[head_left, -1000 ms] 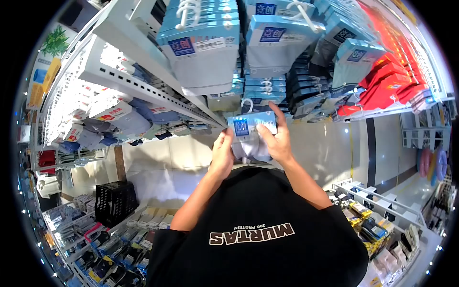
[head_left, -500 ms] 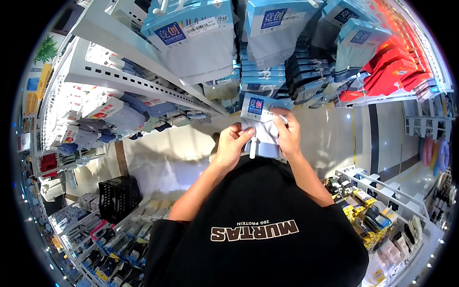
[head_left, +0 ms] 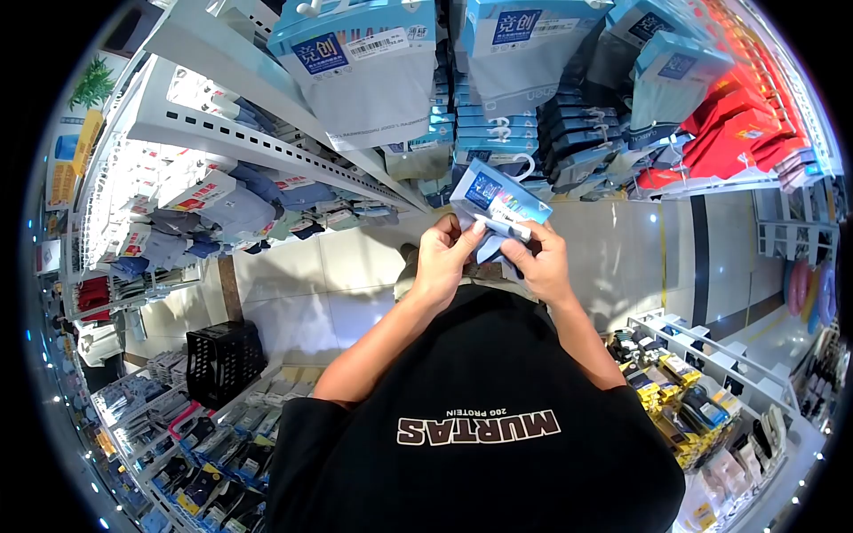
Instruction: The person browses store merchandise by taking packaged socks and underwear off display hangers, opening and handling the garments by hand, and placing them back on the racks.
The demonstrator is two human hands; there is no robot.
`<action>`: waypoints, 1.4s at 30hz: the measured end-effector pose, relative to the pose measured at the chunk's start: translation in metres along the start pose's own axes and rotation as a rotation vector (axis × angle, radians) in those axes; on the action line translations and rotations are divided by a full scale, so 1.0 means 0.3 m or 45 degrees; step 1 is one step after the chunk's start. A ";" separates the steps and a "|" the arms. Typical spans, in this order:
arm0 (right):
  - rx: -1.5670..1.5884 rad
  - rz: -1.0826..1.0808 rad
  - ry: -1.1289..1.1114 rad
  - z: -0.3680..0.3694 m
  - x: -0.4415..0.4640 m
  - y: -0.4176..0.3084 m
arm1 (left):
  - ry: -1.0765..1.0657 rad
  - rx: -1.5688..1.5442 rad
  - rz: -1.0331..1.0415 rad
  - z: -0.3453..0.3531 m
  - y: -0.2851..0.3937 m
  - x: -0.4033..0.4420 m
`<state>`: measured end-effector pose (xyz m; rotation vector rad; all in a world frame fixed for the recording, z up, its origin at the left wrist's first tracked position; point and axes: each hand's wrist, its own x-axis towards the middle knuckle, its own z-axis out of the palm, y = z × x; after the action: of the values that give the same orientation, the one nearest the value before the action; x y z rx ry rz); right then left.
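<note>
Between my hands is a garment package with a blue card and a white hook at its top. The card is tilted, and pale and blue fabric shows below it. My left hand pinches the package at its left side. My right hand grips its right side, fingers bent around the fabric and a small white piece that I cannot make out. Just beyond hang similar packages with blue cards, the nearest ones grey.
White perforated rack bars run along the upper left, with hanging packs beyond. Red garments hang at the upper right. A black basket stands at the lower left. Packed goods fill a display at the lower right.
The held package has turned so its card slants down to the right, and its fabric is bunched up. Both hands first came lower and have since risen slightly with it.
</note>
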<state>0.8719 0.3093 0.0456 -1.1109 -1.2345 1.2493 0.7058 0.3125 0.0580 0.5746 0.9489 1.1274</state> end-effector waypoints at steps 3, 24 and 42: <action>0.100 0.231 -0.009 -0.025 -0.001 0.029 | -0.052 0.058 -0.017 -0.044 -0.016 -0.005; -0.310 -0.276 0.000 0.017 0.008 0.000 | -0.031 -0.152 -0.202 -0.073 -0.022 -0.061; -0.453 -0.126 -0.191 -0.009 -0.017 0.014 | 0.105 -0.081 -0.164 -0.066 -0.024 -0.012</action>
<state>0.8746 0.3046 0.0410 -1.2063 -1.6521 1.0785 0.6919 0.3054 0.0436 0.4120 1.0035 1.0677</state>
